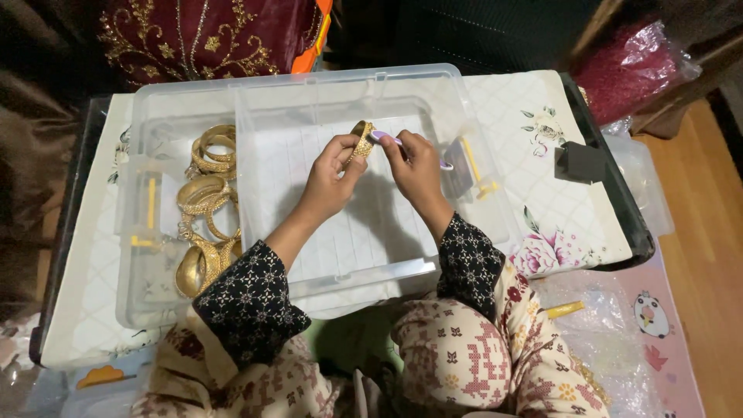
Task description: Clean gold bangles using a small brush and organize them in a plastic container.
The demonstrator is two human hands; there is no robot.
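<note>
Head view: left hand (pixel 329 174) pinches a gold bangle (pixel 361 139) upright over the clear plastic bin (pixel 402 267), right hand (pixel 414 166) grips a lilac-handled tool (pixel 385 137) w/ tip touching it; more gold bangles (pixel 205 209) piled in bin at left.

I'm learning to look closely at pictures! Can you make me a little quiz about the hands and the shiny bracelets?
1. True or false: the left hand holds a gold bangle.
2. Where do the other gold bangles lie? A) on the floor B) in the clear box on the left C) on the floral cloth
3. What colour is the thin tool in the right hand?

Key: 1 true; 2 B; 3 light purple.
</note>
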